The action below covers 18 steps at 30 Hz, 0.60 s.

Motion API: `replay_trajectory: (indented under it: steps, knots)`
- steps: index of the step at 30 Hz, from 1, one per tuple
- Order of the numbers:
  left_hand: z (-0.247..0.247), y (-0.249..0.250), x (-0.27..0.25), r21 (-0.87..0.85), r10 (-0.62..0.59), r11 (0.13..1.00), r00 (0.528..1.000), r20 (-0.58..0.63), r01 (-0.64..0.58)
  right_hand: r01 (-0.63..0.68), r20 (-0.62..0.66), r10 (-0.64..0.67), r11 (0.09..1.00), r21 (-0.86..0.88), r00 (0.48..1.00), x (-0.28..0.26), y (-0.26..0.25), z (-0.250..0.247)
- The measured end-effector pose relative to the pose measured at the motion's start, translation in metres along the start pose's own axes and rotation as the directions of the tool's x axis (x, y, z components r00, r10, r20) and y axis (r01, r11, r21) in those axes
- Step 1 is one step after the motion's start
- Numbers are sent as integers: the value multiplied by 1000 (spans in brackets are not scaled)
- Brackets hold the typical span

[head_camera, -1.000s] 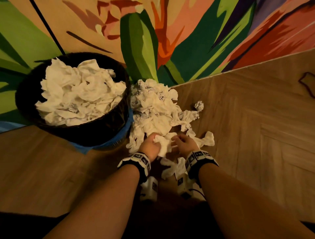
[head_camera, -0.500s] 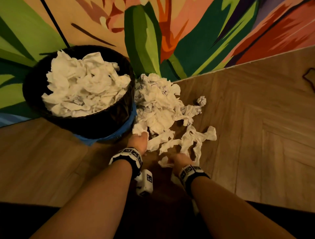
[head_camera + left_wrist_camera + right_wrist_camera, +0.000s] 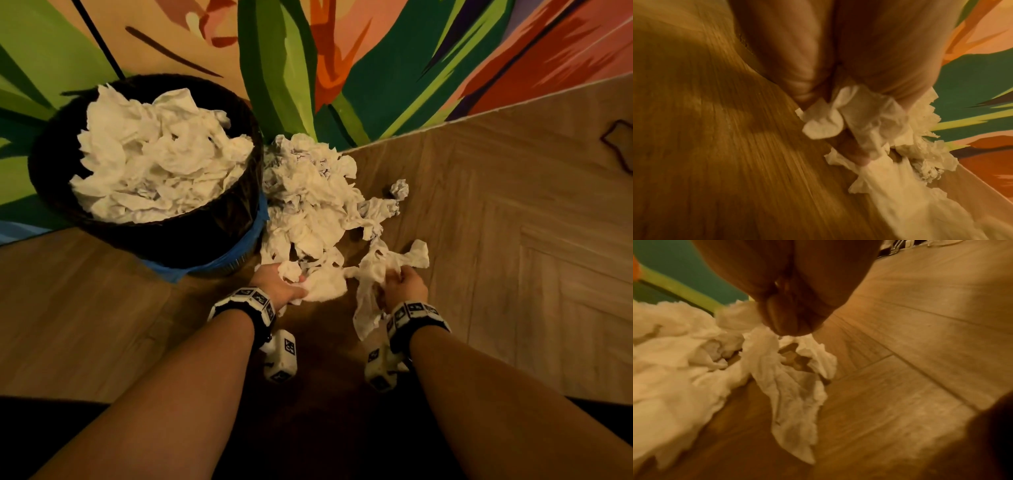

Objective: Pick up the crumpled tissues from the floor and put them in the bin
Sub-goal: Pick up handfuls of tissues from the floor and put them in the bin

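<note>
A: So both hands grip tissue? Left hand [image 3: 281, 285] on a wad [image 3: 323, 286], right hand [image 3: 404, 286] on a long tissue [image 3: 368, 301].

B: Yep, at the floor pile's [image 3: 308, 202] near edge. The bin [image 3: 205, 236] looks heaped; extra could slide off.

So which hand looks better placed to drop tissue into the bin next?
Probably the left hand: it grips tissue just below the bin. The right hand also holds tissue but is farther away.
</note>
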<state>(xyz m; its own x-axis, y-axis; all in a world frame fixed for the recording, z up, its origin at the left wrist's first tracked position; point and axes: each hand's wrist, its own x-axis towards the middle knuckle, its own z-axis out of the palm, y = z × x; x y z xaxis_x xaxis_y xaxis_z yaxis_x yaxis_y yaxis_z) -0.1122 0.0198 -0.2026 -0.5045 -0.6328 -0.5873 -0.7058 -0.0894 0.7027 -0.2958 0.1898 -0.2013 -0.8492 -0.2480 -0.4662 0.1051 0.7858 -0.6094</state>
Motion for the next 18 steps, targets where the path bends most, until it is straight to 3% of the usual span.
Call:
replay_trajectory:
  steps: [2,4,6,8,10,13,15,18]
  knots:
    - [-1,-1,0,41,-3,999,1000,-17,3,16,55,-10,994,-107,998,0,16,1]
    - [1,2,-2,-66,-39,997,999,-34,37,62,159,-25,970,-235,987,-3,30,7]
    - [3,9,-5,-223,-97,971,995,-24,89,157,283,-41,903,-401,958,-7,38,17]
    - [4,13,-7,-251,-111,963,994,-23,102,220,362,-6,803,-553,932,-8,39,25]
    - [3,12,-8,-179,-45,983,998,-35,38,189,375,30,824,-534,926,-11,34,30]
    - [-1,11,-15,-43,62,997,998,-1,-62,234,336,-49,808,-540,941,-10,29,33]
    - [-2,8,-15,-24,65,998,998,17,-65,290,345,-104,784,-549,933,-10,27,34]
    - [-6,7,-17,-75,29,997,999,32,-27,248,314,-90,823,-510,945,-14,21,31]
